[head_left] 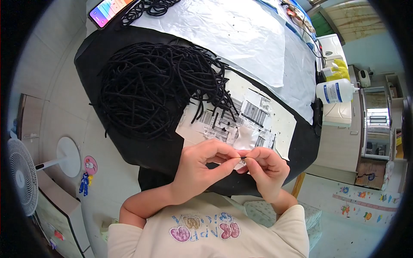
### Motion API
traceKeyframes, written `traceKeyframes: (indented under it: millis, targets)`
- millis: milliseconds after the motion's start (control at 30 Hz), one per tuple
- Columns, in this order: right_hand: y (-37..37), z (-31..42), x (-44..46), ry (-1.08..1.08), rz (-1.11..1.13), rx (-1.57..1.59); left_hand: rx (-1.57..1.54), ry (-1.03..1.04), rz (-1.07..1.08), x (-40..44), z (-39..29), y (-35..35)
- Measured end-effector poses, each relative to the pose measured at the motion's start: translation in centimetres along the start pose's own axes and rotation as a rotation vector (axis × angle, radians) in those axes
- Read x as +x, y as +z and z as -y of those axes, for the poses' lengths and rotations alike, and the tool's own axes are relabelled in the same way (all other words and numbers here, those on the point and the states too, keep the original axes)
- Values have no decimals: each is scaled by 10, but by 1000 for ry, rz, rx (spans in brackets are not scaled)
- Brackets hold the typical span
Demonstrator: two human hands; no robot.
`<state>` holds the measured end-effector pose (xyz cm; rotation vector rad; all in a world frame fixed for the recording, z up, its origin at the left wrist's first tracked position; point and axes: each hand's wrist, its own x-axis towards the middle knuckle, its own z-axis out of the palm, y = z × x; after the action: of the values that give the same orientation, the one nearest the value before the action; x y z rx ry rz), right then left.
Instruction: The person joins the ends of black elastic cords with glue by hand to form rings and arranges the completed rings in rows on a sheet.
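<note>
My left hand [204, 165] and my right hand [267, 168] meet at the table's near edge, both closed in a pinch. Between their fingertips is a tiny black piece of cord [243, 158], mostly covered by the fingers. Just beyond them lies a pale sheet [282, 129] with barcode labels [254, 112] stuck on it. Short black bits and a shiny white scrap [246, 138] rest on this sheet. A large tangled heap of black cords [146, 86] sits to the left, some ends reaching over the sheet.
Black cloth [133, 150] covers the table's near side, white plastic sheeting [241, 38] the far side. At the far left are a lit phone [109, 12] and a smaller bundle of black cords [148, 9]. A white bottle [334, 91] stands right; a fan [23, 176] is left.
</note>
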<state>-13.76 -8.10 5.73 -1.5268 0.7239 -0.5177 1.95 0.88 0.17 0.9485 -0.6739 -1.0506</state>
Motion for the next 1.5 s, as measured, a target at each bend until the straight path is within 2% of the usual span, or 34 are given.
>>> traceKeyframes:
  millis: [200,333,567,667,700,800,833,933,967,1200,1300,1333,1400,1500]
  targets:
    - [-6,-3,-1,-41,50,-44,49,-42,108,0,-8,-5]
    - [-7,-2,-2,-67,56,-58,30,5,58,0,-3,-1]
    - [-3,7,-9,-109,34,-159,-57,61,102,0,-7,0]
    - [15,28,0,-301,-36,15,-178,23,151,0,-15,-5]
    - [13,31,4,-268,-50,3,-222,-4,168,1,-19,-9]
    - [-2,45,31,-165,239,-295,-390,-78,237,2,-32,-21]
    - [3,44,41,-84,321,-104,-401,-60,239,2,-34,-25]
    - [18,48,62,119,445,7,-444,-23,241,3,-41,-35]
    - [28,49,68,149,419,47,-460,-21,236,3,-45,-39]
    - [64,71,121,313,631,91,-473,86,178,14,-72,-76]
    - [81,90,144,358,688,10,-403,217,206,25,-75,-93]
    - [85,94,153,373,706,-22,-436,190,143,28,-79,-98]
    - [97,97,174,312,647,30,-503,131,14,32,-91,-106]
    - [109,97,222,283,430,-7,-515,201,-213,36,-104,-123]
